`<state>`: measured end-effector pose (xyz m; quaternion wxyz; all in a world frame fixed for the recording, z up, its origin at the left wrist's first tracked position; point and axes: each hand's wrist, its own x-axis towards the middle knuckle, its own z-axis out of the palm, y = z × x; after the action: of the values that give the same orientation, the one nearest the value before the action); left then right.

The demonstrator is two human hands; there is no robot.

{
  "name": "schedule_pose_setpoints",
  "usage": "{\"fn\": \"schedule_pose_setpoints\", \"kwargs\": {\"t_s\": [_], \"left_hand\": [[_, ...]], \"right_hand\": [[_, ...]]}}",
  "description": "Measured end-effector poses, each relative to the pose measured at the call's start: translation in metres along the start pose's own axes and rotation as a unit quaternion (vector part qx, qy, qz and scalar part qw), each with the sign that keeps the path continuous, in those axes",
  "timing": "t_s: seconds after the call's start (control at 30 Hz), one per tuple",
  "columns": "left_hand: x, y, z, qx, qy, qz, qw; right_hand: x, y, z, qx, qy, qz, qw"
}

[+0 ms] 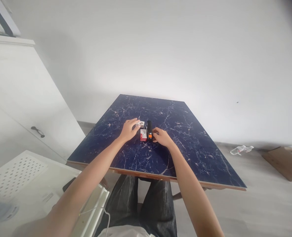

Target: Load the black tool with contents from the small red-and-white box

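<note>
On the dark blue marbled table (185,144), a few small things lie close together between my hands. My left hand (129,129) is closed on a small white box (140,124) with dark print, thumb at its near side and fingers over the far edge. Just below it a red and white box (143,135) lies flat. Right beside that is a black stapler (149,128), pointing away from me, with an orange patch at its near end. My right hand (161,136) has its fingers curled at the stapler's near right side; its fingertips are partly hidden.
A white cabinet (24,98) stands to the left, with a white perforated surface (17,171) and a cable (107,214) nearer me. Plastic bottles (241,150) and a cardboard box (285,163) lie on the floor at right. A pale wall rises behind the table.
</note>
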<state>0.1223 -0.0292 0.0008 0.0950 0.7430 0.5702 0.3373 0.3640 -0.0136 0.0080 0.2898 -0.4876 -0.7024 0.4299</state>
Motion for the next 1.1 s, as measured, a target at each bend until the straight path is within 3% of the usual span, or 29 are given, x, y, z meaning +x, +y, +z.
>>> {"fn": "schedule_pose_setpoints", "kwargs": {"t_s": [0.1, 0.17, 0.27, 0.4, 0.53, 0.73, 0.9, 1.1], "left_hand": [[0.011, -0.005, 0.005, 0.052, -0.021, -0.026, 0.998], [0.014, -0.005, 0.008, 0.075, -0.048, -0.008, 0.996], [0.013, -0.005, 0.011, 0.100, -0.029, 0.028, 0.994], [0.012, -0.004, 0.010, 0.088, -0.027, 0.062, 0.994], [0.010, 0.003, 0.008, 0.077, -0.027, 0.053, 0.995], [0.002, 0.017, 0.007, 0.012, -0.073, 0.047, 0.996], [0.004, 0.016, 0.007, 0.031, -0.059, 0.069, 0.995], [0.002, 0.008, 0.006, 0.005, -0.123, 0.056, 0.991]], "right_hand": [[-0.001, -0.002, 0.000, -0.004, 0.003, 0.002, 1.000], [-0.001, -0.003, 0.000, -0.004, 0.003, 0.001, 1.000], [-0.002, -0.003, 0.000, -0.003, 0.000, -0.001, 1.000], [-0.001, -0.001, 0.000, -0.002, 0.002, -0.004, 1.000], [-0.002, -0.002, 0.000, 0.000, 0.001, -0.004, 1.000], [-0.004, -0.005, 0.000, -0.002, 0.001, 0.000, 1.000], [-0.002, -0.003, 0.002, -0.013, 0.043, -0.005, 0.999], [0.000, 0.002, 0.005, -0.039, 0.059, -0.018, 0.997]]}}
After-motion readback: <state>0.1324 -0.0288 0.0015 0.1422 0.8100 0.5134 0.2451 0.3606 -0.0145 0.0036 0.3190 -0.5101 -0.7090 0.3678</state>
